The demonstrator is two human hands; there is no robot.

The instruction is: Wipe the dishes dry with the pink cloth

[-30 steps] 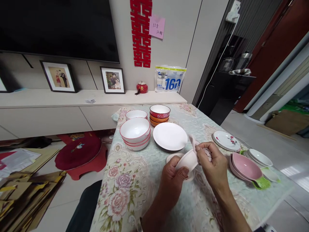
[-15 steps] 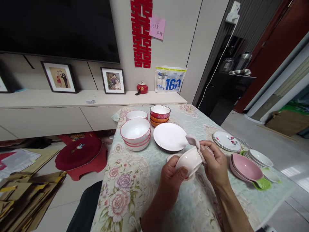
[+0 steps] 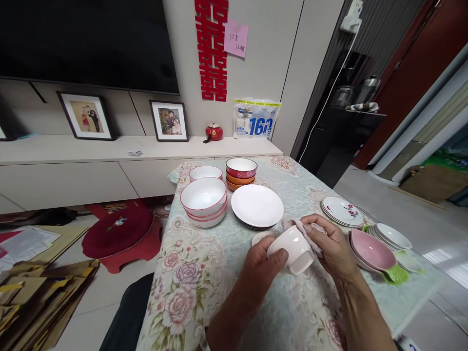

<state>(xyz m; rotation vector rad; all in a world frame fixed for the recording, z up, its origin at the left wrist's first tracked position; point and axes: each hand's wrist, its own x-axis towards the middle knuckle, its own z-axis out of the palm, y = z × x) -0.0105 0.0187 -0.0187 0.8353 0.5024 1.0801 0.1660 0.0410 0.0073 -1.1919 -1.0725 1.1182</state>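
A small white bowl (image 3: 294,248) is tilted above the table, its base turned toward the lower right. My left hand (image 3: 261,263) grips it by the left side, thumb on the outer wall. In my right hand (image 3: 327,243) is a bunched pale pink cloth (image 3: 302,225), pressed against the bowl's upper right side. Partly hidden behind my left hand, a small pale dish (image 3: 263,235) lies on the table. Just beyond it is a stack of plates with a white one (image 3: 257,205) on top.
On the flowered tablecloth (image 3: 204,302), red-rimmed white bowls (image 3: 204,197) stand at left, with red and orange bowls (image 3: 241,173) behind. Floral plates (image 3: 341,212), pink leaf-shaped bowls (image 3: 373,248) and small white bowls (image 3: 393,236) sit at right. A red stool (image 3: 120,234) stands left of the table.
The white bowl has turned, so its base now faces lower right. The cloth has moved down from standing above the rim to lying against the bowl's side.
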